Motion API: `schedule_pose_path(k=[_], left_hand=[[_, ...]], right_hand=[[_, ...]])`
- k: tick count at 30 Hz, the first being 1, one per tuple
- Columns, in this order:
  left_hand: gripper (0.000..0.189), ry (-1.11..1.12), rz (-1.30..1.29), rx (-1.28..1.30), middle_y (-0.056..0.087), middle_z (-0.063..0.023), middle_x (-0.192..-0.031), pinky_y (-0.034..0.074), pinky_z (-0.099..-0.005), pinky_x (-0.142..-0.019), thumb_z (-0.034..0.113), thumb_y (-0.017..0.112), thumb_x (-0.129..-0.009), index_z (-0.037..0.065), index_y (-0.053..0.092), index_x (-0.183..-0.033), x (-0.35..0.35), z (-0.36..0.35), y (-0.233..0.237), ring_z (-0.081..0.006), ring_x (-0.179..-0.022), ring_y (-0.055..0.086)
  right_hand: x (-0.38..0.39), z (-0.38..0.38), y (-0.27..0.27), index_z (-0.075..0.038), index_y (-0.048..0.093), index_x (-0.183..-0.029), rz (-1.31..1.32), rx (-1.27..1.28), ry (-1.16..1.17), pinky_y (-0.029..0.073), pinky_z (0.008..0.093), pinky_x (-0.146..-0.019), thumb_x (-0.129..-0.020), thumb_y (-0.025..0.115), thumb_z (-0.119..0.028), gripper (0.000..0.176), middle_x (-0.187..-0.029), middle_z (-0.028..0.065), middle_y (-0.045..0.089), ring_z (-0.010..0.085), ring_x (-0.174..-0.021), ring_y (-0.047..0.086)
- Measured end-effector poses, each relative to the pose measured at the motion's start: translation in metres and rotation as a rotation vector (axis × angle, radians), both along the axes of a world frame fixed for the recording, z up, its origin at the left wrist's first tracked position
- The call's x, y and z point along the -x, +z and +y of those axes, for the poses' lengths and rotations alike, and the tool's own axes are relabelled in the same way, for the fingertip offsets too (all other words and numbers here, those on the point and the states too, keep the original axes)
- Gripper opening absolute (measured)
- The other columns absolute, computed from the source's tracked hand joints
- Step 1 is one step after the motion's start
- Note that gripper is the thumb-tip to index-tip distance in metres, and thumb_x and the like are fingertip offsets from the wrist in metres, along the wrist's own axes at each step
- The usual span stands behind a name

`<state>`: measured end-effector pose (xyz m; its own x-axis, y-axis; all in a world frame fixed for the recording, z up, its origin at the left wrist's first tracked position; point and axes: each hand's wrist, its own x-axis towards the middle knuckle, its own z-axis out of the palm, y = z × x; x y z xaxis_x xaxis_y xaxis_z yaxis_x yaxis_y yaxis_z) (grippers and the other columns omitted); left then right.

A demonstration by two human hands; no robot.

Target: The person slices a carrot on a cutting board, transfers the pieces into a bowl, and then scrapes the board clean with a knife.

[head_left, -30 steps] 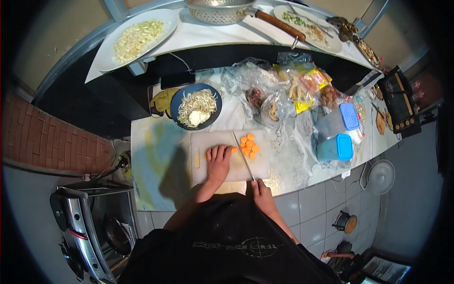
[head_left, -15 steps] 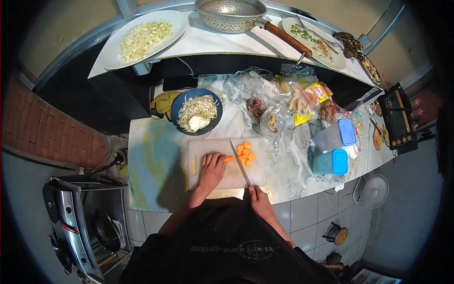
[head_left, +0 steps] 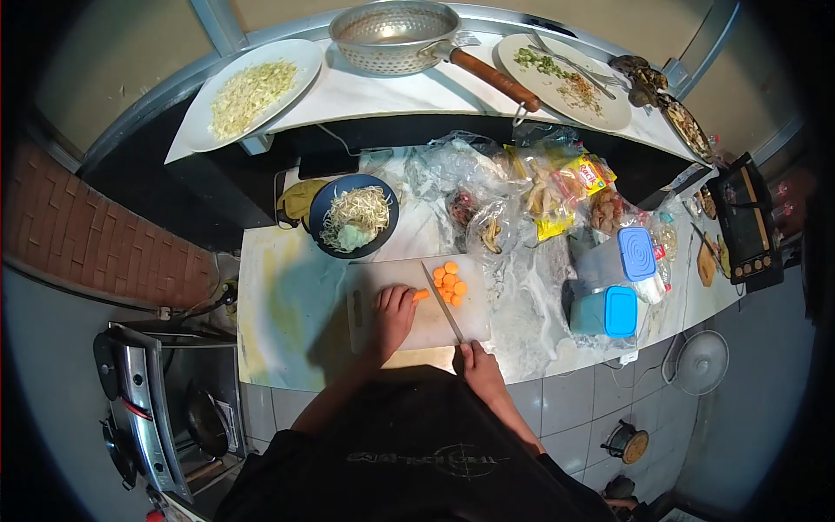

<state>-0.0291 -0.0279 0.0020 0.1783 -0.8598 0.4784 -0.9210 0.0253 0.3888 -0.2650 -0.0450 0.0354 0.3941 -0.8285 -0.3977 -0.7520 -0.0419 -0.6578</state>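
Note:
My left hand is closed round a carrot, whose orange end sticks out to the right of the fingers. My right hand grips a knife by its handle, at the front edge of the board. The blade points away from me and crosses the board just right of the carrot end. Several round carrot slices lie in a loose group right of the blade. Carrot and slices rest on a pale cutting board with a slot at its left end.
Behind the board stands a dark plate of bean sprouts. Plastic bags and two blue-lidded containers fill the counter's right side. A raised shelf holds a plate of chopped vegetable, a wooden-handled pan and another plate.
The camera view has shifted slightly, so the shelf and counter appear displaced. Both hands keep their holds, and the knife stays beside the carrot with little visible movement.

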Motion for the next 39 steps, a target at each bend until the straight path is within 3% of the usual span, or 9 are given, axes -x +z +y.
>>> schedule_pose_path(k=[6,9,13,18,26,31,34,37,39], left_hand=[[0.023,0.068,0.017,-0.057,0.059,-0.0111,-0.109,0.044,-0.0454,-0.089,0.013,0.064,-0.091,0.008,0.063,-0.113,0.007,0.001,0.012,-0.0318,-0.102,0.057],[0.024,0.031,0.055,-0.049,0.061,-0.0144,-0.107,0.047,-0.047,-0.088,0.013,0.067,-0.089,0.006,0.065,-0.111,0.004,-0.002,0.01,-0.0358,-0.101,0.058],[0.02,0.049,0.001,-0.135,0.059,-0.0115,-0.102,0.045,-0.0458,-0.087,0.013,0.064,-0.092,0.008,0.065,-0.112,0.004,-0.001,0.007,-0.0328,-0.098,0.057],[0.02,0.122,-0.047,-0.064,0.057,-0.0107,-0.101,0.046,-0.0442,-0.085,0.015,0.068,-0.09,0.008,0.066,-0.108,0.009,0.001,0.006,-0.0323,-0.096,0.057],[0.021,0.066,0.015,-0.073,0.061,-0.0116,-0.102,0.047,-0.0445,-0.085,0.011,0.07,-0.088,0.007,0.066,-0.108,0.005,0.0,0.006,-0.0336,-0.096,0.059],[0.02,-0.009,0.095,-0.002,0.063,-0.0109,-0.105,0.047,-0.045,-0.086,0.011,0.068,-0.088,0.008,0.067,-0.107,-0.009,-0.002,0.009,-0.0336,-0.097,0.059],[0.024,-0.026,0.06,-0.029,0.06,-0.0099,-0.103,0.046,-0.0442,-0.087,0.012,0.068,-0.087,0.008,0.064,-0.11,-0.011,-0.002,0.016,-0.0323,-0.097,0.058],[0.022,-0.085,0.142,-0.026,0.059,-0.0093,-0.103,0.047,-0.0427,-0.087,0.009,0.072,-0.084,0.007,0.063,-0.105,-0.013,-0.005,0.012,-0.0317,-0.097,0.058],[0.022,-0.081,0.144,-0.023,0.059,-0.0091,-0.103,0.047,-0.0426,-0.087,0.01,0.072,-0.084,0.006,0.063,-0.105,-0.014,-0.007,0.005,-0.0313,-0.097,0.058]], right_hand=[[0.006,-0.02,0.004,0.003,0.06,-0.116,-0.02,-0.023,0.051,0.05,0.0581,-0.079,-0.106,0.04,-0.041,0.049,-0.096,0.0339,0.066,0.0531,-0.091,0.063],[0.014,-0.036,0.004,0.001,0.058,-0.11,-0.039,-0.007,0.16,0.05,0.0593,-0.077,-0.106,0.04,-0.04,0.045,-0.086,0.034,0.065,0.0544,-0.086,0.062],[0.024,-0.059,0.007,0.002,0.058,-0.108,-0.125,-0.043,0.275,0.049,0.0583,-0.081,-0.106,0.04,-0.038,0.044,-0.086,0.0351,0.064,0.0542,-0.09,0.061],[0.03,-0.077,0.015,0.004,0.057,-0.108,-0.161,-0.194,0.378,0.046,0.0565,-0.087,-0.105,0.043,-0.032,0.039,-0.104,0.0345,0.064,0.0522,-0.101,0.06],[0.029,-0.069,0.021,0.002,0.057,-0.107,-0.156,-0.144,0.328,0.046,0.0565,-0.081,-0.105,0.045,-0.033,0.037,-0.091,0.0331,0.064,0.0521,-0.094,0.06],[0.016,-0.037,0.032,0.002,0.06,-0.108,-0.105,-0.216,0.173,0.049,0.051,-0.081,-0.104,0.046,-0.036,0.04,-0.091,0.0301,0.067,0.0486,-0.093,0.064],[0.013,-0.018,0.023,0.002,0.06,-0.117,-0.121,-0.288,0.085,0.051,0.0474,-0.081,-0.103,0.048,-0.039,0.045,-0.095,0.03,0.068,0.0467,-0.095,0.065],[0.013,-0.001,0.017,0.002,0.058,-0.128,-0.107,-0.19,-0.032,0.051,0.045,-0.082,-0.102,0.05,-0.044,0.053,-0.099,0.0314,0.067,0.0464,-0.096,0.066],[0.012,0.005,0.013,0.004,0.061,-0.117,-0.173,-0.198,-0.082,0.05,0.0464,-0.079,-0.105,0.046,-0.041,0.049,-0.092,0.0304,0.066,0.0476,-0.092,0.065]])
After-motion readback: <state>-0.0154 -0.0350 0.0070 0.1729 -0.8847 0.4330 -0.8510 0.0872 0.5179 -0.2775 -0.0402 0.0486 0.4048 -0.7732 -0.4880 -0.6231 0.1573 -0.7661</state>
